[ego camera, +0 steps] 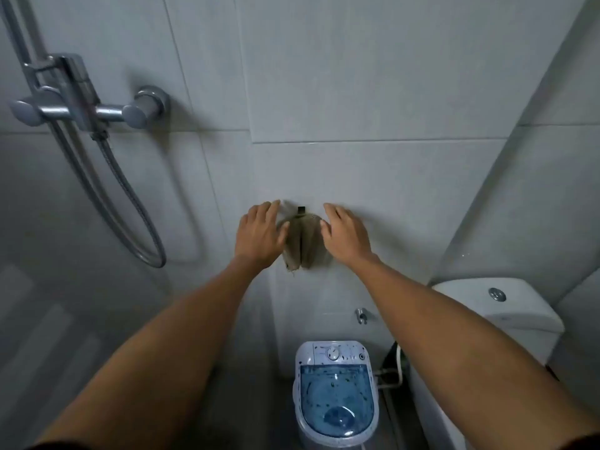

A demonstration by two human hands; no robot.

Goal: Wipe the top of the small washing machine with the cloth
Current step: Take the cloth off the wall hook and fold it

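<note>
A beige-grey cloth (302,243) hangs from a small dark hook (301,210) on the tiled wall. My left hand (261,235) is at the cloth's left edge, fingers spread. My right hand (345,237) is at its right edge, fingers also apart. Neither hand grips the cloth. Far below, on the floor, stands the small washing machine (336,394): white body, a blue see-through lid speckled with dark spots, and a dial panel at its back.
A chrome shower mixer (84,105) with its hose (130,203) juts from the wall at left. A white toilet cistern (496,306) stands at right, beside the machine. A small wall tap (361,315) sits above the machine.
</note>
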